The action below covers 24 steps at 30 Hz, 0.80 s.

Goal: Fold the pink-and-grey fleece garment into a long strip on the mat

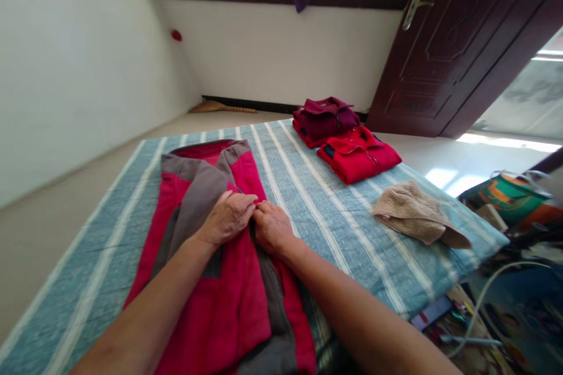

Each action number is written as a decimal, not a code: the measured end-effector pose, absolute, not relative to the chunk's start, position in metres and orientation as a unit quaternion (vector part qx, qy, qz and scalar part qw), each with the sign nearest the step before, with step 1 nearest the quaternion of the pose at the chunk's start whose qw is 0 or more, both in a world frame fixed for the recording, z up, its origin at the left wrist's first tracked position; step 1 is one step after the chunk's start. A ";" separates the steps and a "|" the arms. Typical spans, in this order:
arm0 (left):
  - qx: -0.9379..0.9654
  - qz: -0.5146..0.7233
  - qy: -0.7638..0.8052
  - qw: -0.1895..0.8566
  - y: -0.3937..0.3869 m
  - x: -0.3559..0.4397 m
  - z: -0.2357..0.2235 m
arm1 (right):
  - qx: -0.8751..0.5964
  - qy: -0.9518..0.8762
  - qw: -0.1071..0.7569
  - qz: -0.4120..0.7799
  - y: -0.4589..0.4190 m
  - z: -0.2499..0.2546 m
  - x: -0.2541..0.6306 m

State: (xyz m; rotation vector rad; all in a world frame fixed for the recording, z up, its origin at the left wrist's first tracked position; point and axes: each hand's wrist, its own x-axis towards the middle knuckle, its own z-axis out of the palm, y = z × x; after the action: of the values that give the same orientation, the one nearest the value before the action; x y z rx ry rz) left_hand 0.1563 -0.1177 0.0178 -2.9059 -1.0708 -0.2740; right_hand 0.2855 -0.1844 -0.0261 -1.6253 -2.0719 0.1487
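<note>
A red and grey padded jacket (pixel 211 269) lies flat on a blue-and-white striped bed cover (pixel 105 257), its collar pointing away from me. My left hand (pixel 227 218) and my right hand (pixel 273 228) meet over the jacket's front opening, fingertips nearly touching. Both appear to pinch the fabric along the centre edges. My fingers hide the closure under them, and my forearms cover much of the jacket's lower half.
Beyond the jacket on the bed sit a folded maroon garment (pixel 325 118) and a folded red zip jacket (pixel 358 155). A beige cloth (pixel 416 215) lies to the right. A bag (pixel 505 199) and a cable (pixel 488 299) lie beyond the bed's right edge. A dark wooden door (pixel 440 52) stands open.
</note>
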 end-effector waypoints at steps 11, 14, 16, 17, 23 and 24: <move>-0.942 -0.125 -0.312 0.017 -0.123 0.147 0.017 | -0.577 -0.742 0.329 0.088 -0.188 -0.036 0.283; -0.938 -0.138 -0.317 0.012 -0.123 0.143 0.020 | -0.570 -0.734 0.357 0.094 -0.189 -0.037 0.284; -0.936 -0.144 -0.321 0.009 -0.123 0.141 0.022 | -0.567 -0.726 0.376 0.096 -0.189 -0.038 0.283; -0.935 -0.144 -0.323 0.008 -0.123 0.140 0.022 | -0.567 -0.722 0.385 0.097 -0.190 -0.038 0.284; -0.947 -0.108 -0.304 0.005 -0.125 0.141 0.025 | -0.582 -0.691 0.416 0.103 -0.197 -0.034 0.294; -0.950 -0.098 -0.295 0.004 -0.126 0.142 0.026 | -0.585 -0.688 0.416 0.104 -0.200 -0.032 0.297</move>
State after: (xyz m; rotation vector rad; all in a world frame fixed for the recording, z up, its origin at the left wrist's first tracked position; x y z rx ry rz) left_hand 0.1419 -0.1263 0.0263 -2.9787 -0.9253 -0.3062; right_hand 0.2968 -0.2001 -0.0318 -1.4689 -1.7281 0.2609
